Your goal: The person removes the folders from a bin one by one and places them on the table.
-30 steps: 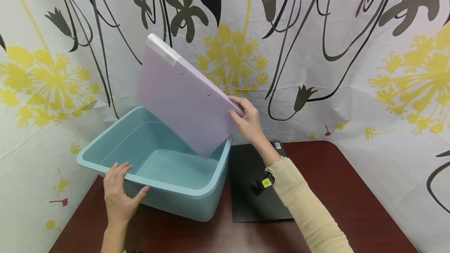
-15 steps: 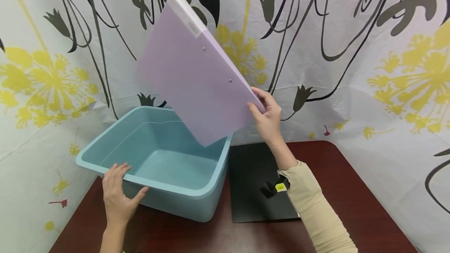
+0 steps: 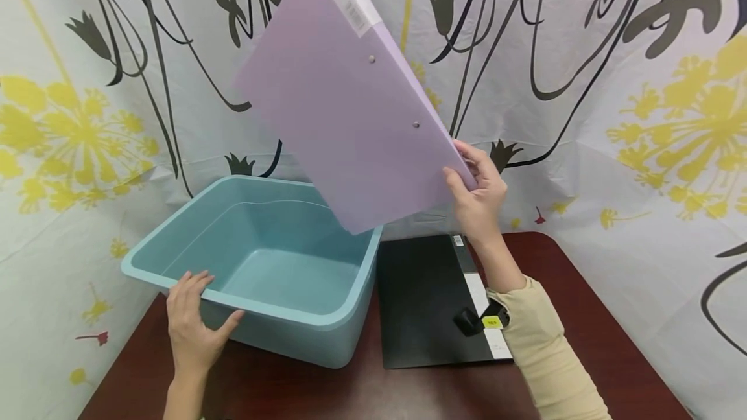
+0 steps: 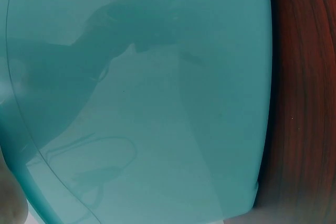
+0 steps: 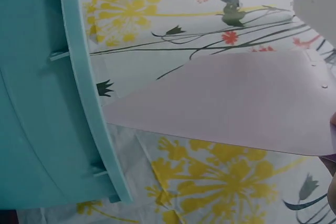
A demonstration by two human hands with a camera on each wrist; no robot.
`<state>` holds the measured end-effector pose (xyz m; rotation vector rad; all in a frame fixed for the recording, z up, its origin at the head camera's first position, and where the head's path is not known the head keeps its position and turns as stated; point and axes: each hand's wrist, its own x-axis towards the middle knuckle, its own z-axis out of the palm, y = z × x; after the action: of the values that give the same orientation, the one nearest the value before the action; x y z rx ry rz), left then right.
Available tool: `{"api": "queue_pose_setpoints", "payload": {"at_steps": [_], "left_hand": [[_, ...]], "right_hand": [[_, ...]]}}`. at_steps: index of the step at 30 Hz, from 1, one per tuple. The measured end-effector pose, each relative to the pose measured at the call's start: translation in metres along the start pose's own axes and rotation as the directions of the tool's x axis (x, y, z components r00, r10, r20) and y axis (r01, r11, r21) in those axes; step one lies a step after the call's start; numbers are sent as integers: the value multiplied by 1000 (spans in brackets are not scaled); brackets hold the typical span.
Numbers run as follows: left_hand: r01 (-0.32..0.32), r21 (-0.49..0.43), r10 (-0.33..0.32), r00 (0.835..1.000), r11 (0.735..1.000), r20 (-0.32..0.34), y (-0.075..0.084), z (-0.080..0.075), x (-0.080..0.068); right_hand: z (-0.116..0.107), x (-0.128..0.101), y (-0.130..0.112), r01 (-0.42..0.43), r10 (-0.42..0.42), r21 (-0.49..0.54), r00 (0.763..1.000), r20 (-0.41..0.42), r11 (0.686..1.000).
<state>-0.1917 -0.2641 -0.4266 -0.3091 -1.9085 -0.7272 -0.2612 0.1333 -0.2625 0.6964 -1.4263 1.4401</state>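
Note:
A lilac file folder (image 3: 350,102) hangs tilted in the air, its lower corner just above the right rim of a blue plastic tub (image 3: 327,319). My right hand (image 3: 481,196) pinches the folder near the lower end of its spine, thumb on the cover facing me. In the right wrist view the folder (image 5: 226,103) spans the middle, with the tub's rim to its left. My left hand (image 3: 192,329) rests on the tub's near left rim, fingers fairly straight and thumb spread against the outer wall. The left wrist view is mostly the tub's outer wall (image 4: 157,103).
A black folder (image 3: 420,303) with white labels along its spine lies flat right of the tub, partly under my right forearm. The dark red wooden table (image 3: 583,342) carries both. Behind it hangs a flower-patterned cloth (image 3: 583,148).
My right hand has raised the lilac folder up and to the right, bringing most of it out of the tub. More of the black folder shows. My left hand stays at the rim.

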Motion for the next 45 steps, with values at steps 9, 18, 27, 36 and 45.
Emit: {"api": "queue_pose_setpoints", "payload": {"at_steps": [9,18,27,36,45], "left_hand": [[-3,10,3,1000,1000,5,0,0,1],[3,18,-4,1000,1000,17,0,-1,1],[-2,20,1,1000,1000,26,1,0,2],[-13,27,12,999,1000,36,3,0,3],[4,24,-5,999,1000,48,3,-3,1]], "right_hand": [[-22,4,-14,-13,17,33,991,-133,999],[-49,2,-12,-14,36,82,963,-268,997],[-69,1,-19,-21,81,167,929,-360,986],[-91,-5,-23,22,38,134,903,-427,991],[-106,-13,-23,-9,55,107,902,-428,994]]}}
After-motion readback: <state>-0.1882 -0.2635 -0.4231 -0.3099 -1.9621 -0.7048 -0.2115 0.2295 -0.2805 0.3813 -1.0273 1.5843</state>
